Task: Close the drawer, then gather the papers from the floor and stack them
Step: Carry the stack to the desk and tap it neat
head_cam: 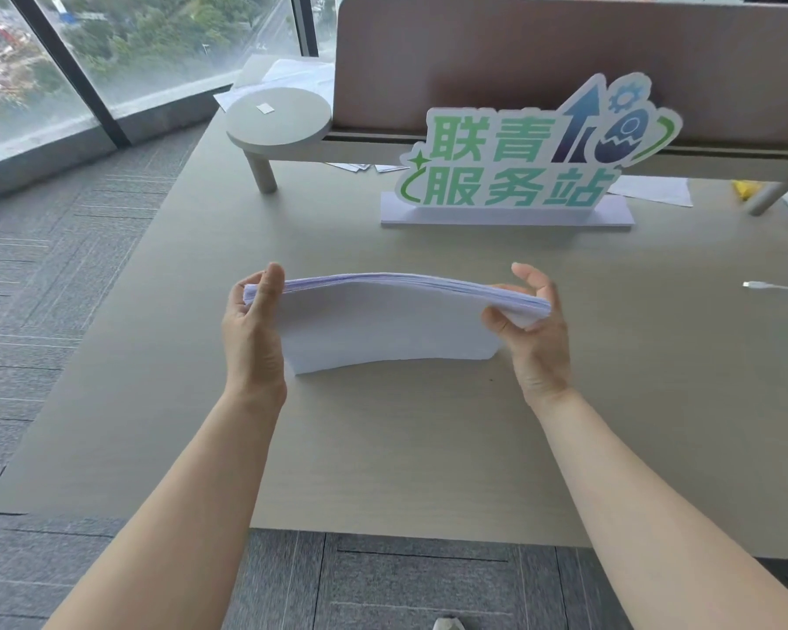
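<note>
I see a pale wood-grain counter (pixel 383 447) beside floor-to-ceiling windows (pixel 110 52) and grey carpet (pixel 42 288). One paper stack (pixel 383 325) stands on edge on the counter, bowed, its far face hidden. My left hand (pixel 251 329) and right hand (pixel 535 329), two grips, each pinch an end. One green sign (pixel 519 161) stands behind

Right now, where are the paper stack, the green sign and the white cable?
paper stack (pixel 383 334), head view, middle of its front sheet.
green sign (pixel 510 175), head view, on the lettering.
white cable (pixel 752 285), head view, its plug end on the desk.
</note>
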`<state>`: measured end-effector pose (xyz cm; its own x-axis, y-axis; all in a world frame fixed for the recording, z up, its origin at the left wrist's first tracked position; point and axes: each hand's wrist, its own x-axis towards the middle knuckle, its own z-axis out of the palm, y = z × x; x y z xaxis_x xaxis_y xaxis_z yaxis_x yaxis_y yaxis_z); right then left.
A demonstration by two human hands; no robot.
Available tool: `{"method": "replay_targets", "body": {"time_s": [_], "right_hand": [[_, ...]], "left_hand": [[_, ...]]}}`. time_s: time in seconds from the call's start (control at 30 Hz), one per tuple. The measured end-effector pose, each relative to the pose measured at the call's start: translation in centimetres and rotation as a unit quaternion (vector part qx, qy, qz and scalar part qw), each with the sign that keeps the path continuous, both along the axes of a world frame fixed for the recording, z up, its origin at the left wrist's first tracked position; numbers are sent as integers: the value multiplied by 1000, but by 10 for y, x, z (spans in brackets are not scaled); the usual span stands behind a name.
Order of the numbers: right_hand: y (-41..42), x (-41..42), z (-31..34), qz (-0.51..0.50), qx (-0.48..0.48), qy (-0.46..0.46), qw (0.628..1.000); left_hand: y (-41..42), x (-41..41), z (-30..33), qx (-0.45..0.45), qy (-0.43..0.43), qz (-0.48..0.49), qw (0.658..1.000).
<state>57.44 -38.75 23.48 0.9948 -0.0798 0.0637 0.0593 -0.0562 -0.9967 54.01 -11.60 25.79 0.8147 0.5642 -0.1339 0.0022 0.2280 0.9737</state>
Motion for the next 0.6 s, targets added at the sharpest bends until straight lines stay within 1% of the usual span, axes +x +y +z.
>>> {"method": "replay_targets", "body": {"time_s": [0.07, 0.17, 0.3, 0.4, 0.5, 0.53, 0.6], "right_hand": [[-3, 1, -8, -1, -22, 27, 999], [-2, 4, -11, 8, 8, 35, 999], [6, 9, -5, -14, 45, 47, 998], [10, 13, 7, -22, 73, 31, 997], [8, 13, 11, -16, 95, 16, 995], [9, 11, 6, -12, 89, 24, 996], [12, 5, -8, 7, 59, 70, 996]], "left_hand": [[2, -3, -3, 29, -6, -36, 999], [4, -8, -11, 61, -4, -72, 995], [3, -5, -15, 86, 23, -37, 995], [9, 3, -7, 86, -8, -18, 996], [18, 6, -4, 91, -31, -31, 995], [20, 5, -6, 93, -20, -43, 995], [24, -3, -19, 73, 21, -77, 994]]}}
